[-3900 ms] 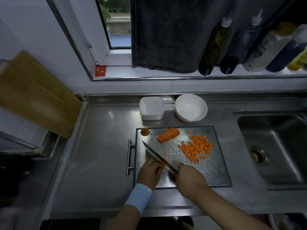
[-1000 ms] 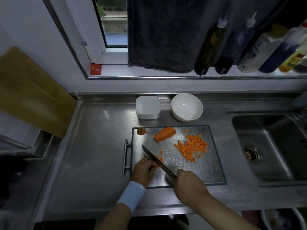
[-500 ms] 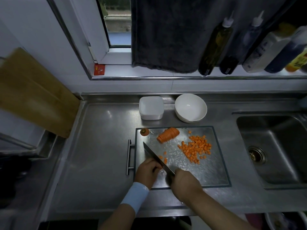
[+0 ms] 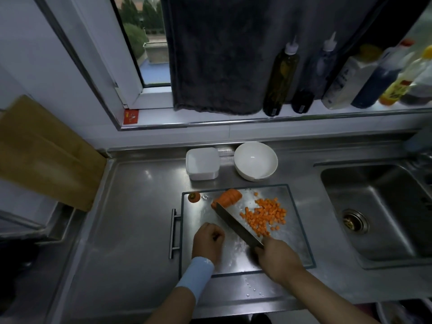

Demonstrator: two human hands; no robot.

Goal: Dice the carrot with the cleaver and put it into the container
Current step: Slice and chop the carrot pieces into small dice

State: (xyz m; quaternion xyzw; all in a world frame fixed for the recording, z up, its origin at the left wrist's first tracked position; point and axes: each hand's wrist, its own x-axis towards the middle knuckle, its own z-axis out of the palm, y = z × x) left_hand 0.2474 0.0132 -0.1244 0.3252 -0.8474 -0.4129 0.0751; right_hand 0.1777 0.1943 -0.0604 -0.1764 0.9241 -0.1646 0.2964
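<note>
carrot dicing well under way, judging by the board. right grip point(image 4: 278, 260) clamped round the handle of the cleaver point(image 4: 236, 226), blade slanting up and left across the cutting board point(image 4: 293, 250), tip at or touching the near end of the sliced carrot chunk point(image 4: 228, 197). left grip point(image 4: 208, 240) clenched, knuckles down on the board just left of the blade, nothing orange showing in it. right of the blade, a loose heap of diced carrot point(image 4: 264, 217) on the board, a few stray cubes round its edge. at the board's far left corner, the cut-off carrot top point(image 4: 194, 197), apart from the rest. beyond the board on the worktop point(image 4: 140, 218), the white container point(image 4: 202, 163), no orange seen in it, just beside a white bowl point(image 4: 256, 161). sink point(image 4: 378, 211) off to the right.

done, apparently: topping, slicing, and dicing of a good share. left to do: cutting the sliced chunk down into strips and cubes, then moving every cube into the container. probably a little past halfway on the cutting, transfer not yet begun.
</note>
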